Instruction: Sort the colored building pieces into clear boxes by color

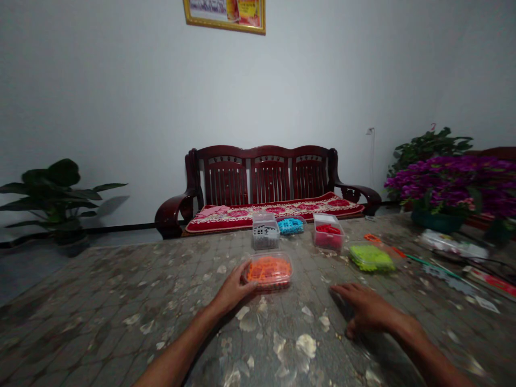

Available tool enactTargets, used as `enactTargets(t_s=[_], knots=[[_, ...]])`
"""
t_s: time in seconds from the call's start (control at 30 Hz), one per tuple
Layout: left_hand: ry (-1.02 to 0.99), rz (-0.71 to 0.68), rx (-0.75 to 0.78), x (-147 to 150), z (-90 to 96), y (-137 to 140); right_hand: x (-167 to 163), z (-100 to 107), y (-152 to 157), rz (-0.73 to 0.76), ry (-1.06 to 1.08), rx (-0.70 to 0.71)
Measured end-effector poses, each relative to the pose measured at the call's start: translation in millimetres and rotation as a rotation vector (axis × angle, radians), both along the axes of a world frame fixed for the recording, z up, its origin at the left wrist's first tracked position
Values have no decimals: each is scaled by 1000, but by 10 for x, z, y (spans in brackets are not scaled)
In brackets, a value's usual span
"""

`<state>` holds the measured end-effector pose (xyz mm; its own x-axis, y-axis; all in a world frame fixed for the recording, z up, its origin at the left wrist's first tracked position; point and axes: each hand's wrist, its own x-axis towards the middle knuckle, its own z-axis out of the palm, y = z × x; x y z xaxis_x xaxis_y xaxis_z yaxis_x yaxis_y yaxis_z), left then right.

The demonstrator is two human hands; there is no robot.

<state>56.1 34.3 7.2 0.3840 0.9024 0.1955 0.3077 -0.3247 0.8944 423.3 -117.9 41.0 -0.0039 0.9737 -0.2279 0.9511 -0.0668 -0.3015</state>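
Note:
My left hand (pixel 237 285) is closed on the left side of a clear plastic box of orange pieces (pixel 269 271), thumb at the front and fingers along its edge. The box sits flat on the table. To the right, my right hand (pixel 360 307) hovers low over or rests on the tabletop, fingers stretched forward and nothing visible in it. Whether it touches the cloth I cannot tell. A faint clear edge shows below that wrist, too dim to name. Nearest to the right hand stands a clear box of lime-green pieces (pixel 371 258).
Behind the orange box are a box of grey pieces (pixel 266 236), a container of blue pieces (pixel 290 226) and a box of red pieces (pixel 328 234). Purple flowers (pixel 455 183) in a green pot, a green stick (pixel 423 260) and a red-and-white packet (pixel 489 279) lie right. A wooden bench (pixel 268 177) stands beyond.

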Motion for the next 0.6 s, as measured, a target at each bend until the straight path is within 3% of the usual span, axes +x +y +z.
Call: enactTargets(t_s=[0.1,0.23,0.33,0.4,0.5,0.6], knots=[[-42,-2,5,351,63,-155,-70,-35,-34,-27,49,62],[-146,-59,-106,778,92,-380,-277,-13,61,-45,107,387],[-115,66,-14,922,93,-540,-434,50,183,109,40,625],[-43,65,98,939,94,-654,-498,61,277,201,-6,677],[84,-110,258,932,90,-840,-511,27,399,242,-42,666],[187,-386,386,1002,79,-1019,-484,14,469,268,-78,635]])
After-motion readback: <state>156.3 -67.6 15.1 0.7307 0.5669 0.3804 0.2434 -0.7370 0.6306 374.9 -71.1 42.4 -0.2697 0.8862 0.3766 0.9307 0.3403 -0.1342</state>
